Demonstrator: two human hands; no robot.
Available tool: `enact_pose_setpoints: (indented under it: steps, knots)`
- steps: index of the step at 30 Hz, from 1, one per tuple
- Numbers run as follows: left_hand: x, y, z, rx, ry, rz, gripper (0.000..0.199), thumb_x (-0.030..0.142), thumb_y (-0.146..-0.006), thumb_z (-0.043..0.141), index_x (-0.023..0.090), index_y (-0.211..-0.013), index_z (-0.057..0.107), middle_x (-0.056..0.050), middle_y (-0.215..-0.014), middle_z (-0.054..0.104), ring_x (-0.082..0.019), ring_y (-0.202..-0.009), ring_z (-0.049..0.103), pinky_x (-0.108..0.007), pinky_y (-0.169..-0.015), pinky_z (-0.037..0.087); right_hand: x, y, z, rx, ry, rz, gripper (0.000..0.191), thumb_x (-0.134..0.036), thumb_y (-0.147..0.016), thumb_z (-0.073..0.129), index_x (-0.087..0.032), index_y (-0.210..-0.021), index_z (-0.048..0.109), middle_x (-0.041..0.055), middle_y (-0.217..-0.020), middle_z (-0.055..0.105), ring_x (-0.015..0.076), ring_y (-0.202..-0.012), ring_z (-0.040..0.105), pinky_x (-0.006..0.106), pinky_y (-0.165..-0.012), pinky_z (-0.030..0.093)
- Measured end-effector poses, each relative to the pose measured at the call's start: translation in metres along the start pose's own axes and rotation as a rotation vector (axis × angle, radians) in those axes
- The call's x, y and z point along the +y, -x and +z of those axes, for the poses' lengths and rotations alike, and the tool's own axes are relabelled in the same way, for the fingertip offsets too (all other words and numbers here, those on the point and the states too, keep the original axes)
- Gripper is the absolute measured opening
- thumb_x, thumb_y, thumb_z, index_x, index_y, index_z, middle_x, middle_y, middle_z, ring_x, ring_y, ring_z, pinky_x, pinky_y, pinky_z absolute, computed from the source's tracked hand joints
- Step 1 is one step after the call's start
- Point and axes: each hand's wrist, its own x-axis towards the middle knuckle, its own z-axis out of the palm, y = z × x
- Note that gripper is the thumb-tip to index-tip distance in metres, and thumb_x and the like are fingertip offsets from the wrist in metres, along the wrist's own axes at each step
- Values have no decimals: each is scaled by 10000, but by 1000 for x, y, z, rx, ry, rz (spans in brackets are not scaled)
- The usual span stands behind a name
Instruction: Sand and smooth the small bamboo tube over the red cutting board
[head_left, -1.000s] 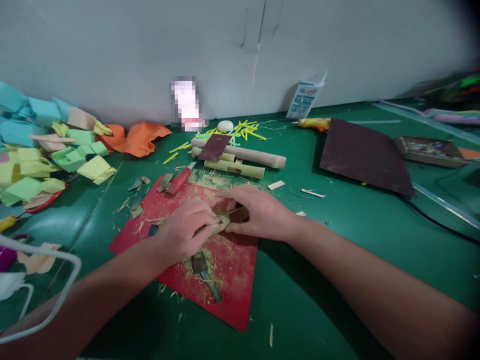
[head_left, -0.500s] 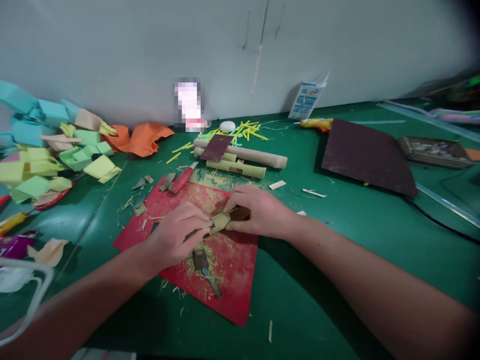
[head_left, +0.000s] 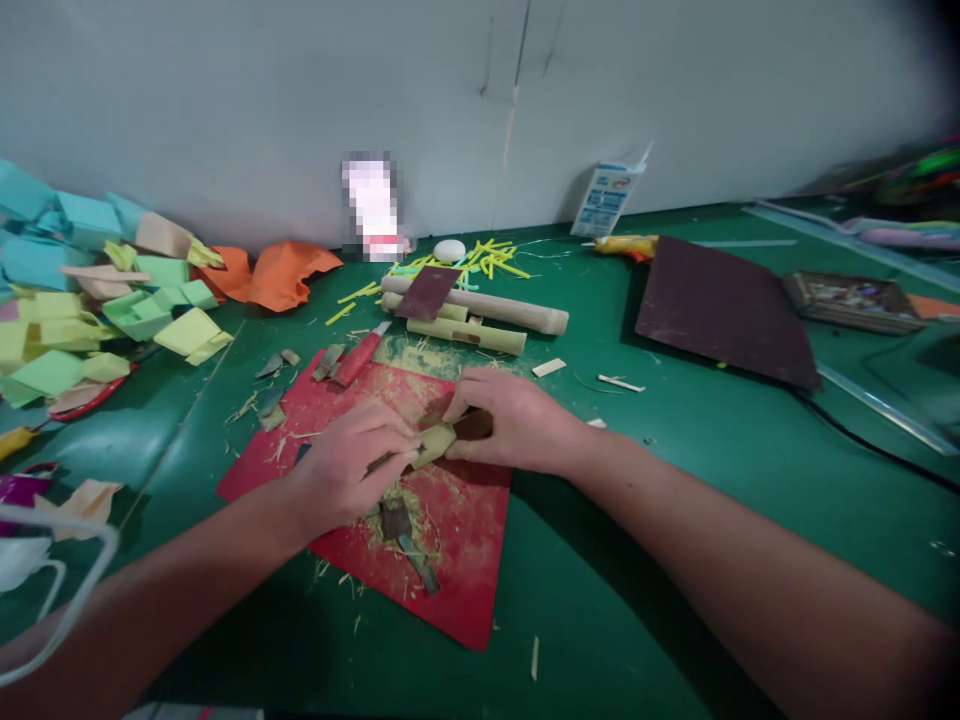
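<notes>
Bamboo piece (head_left: pixel 434 445): pale green, spanning the two hands over the red sheet (head_left: pixel 457 575) — whether it touches the sheet is hidden.
Left hand (head_left: pixel 346 458): gripping the left end, fingers closed over it.
Right hand (head_left: pixel 521 420): thumb and fingertips pinching the other end; something brown shows inside the curl, too dark to identify.
Just changed: the left fingertips sit farther from the right hand than a second ago, so more of the middle lies bare.
Meaning: the hold appears adjusted, not given up — work on the piece seems unfinished.
Shavings (head_left: pixel 426 532): scattered on the sheet around dark scraps (head_left: pixel 395 519).
Red-handled knife (head_left: pixel 355 362): lying on the sheet's far part, near the bamboo tubes (head_left: pixel 466 336) on the green surface (head_left: pixel 637 620).
</notes>
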Motion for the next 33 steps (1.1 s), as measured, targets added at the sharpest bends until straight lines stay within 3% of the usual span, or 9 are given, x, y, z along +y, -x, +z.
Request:
enact_pose_setpoints:
  steps: [3, 5, 8, 12, 18, 25, 31, 33]
  knots:
    - [-2, -15, 10, -16, 37, 24, 163, 172, -923, 558, 166, -801, 666, -63, -798, 688, -182, -774, 636, -329, -699, 534, -1, 0, 1, 3, -27, 30, 259, -362, -745, 760, -192, -876, 614, 18, -854, 623, 164, -792, 568, 269, -685, 398]
    - [-3, -20, 13, -10, 51, 20, 169, 174, -920, 558, 158, -789, 663, -67, -789, 677, -183, -768, 636, -328, -696, 538, -2, 1, 1, 9, -19, 75, 377, -360, -721, 775, -188, -1014, 613, 35, -917, 655, 182, -833, 594, 285, -719, 422]
    - [-1, -10, 5, -15, 24, 31, 144, 147, -920, 547, 153, -855, 675, -85, -850, 694, -185, -800, 647, -330, -722, 547, -2, 2, 1, -2, 19, 94, 562, -409, -719, 770, -181, -1195, 579, 81, -1040, 667, 221, -921, 612, 314, -757, 447]
    - [3, 4, -4, -17, -26, 15, 133, 115, -913, 557, 162, -908, 682, -82, -888, 708, -179, -819, 645, -317, -733, 538, -2, 2, 1, -11, 52, 61, 557, -426, -750, 737, -176, -1224, 584, 104, -1072, 669, 244, -966, 614, 332, -773, 456]
    - [2, -21, 16, 6, 40, -4, 158, 162, -914, 564, 164, -790, 660, -64, -803, 680, -181, -785, 630, -335, -724, 532, -2, 1, 1, 5, 24, 44, 605, -446, -738, 753, -194, -1258, 573, 98, -1093, 680, 248, -999, 620, 347, -815, 459]
    - [4, 8, -5, 15, -34, 0, 118, 126, -905, 574, 169, -931, 680, -77, -902, 706, -181, -851, 654, -314, -749, 548, -3, 1, 0, -20, 59, 66, 613, -400, -742, 743, -184, -1288, 567, 96, -1048, 688, 252, -978, 627, 347, -794, 469]
    - [-3, -22, 19, 19, 48, 1, 174, 173, -916, 562, 153, -765, 647, -71, -792, 664, -189, -786, 623, -340, -712, 530, -5, 0, 1, 15, 10, 55, 663, -428, -737, 747, -168, -1312, 544, 118, -1183, 670, 261, -1065, 618, 366, -874, 472]
    - [-4, -22, 18, 6, 61, -3, 176, 173, -916, 558, 157, -765, 646, -69, -793, 665, -185, -776, 622, -336, -706, 530, -4, 1, 0, 9, 11, 52, 660, -422, -739, 746, -179, -1317, 541, 114, -1187, 669, 261, -1069, 617, 364, -872, 474]
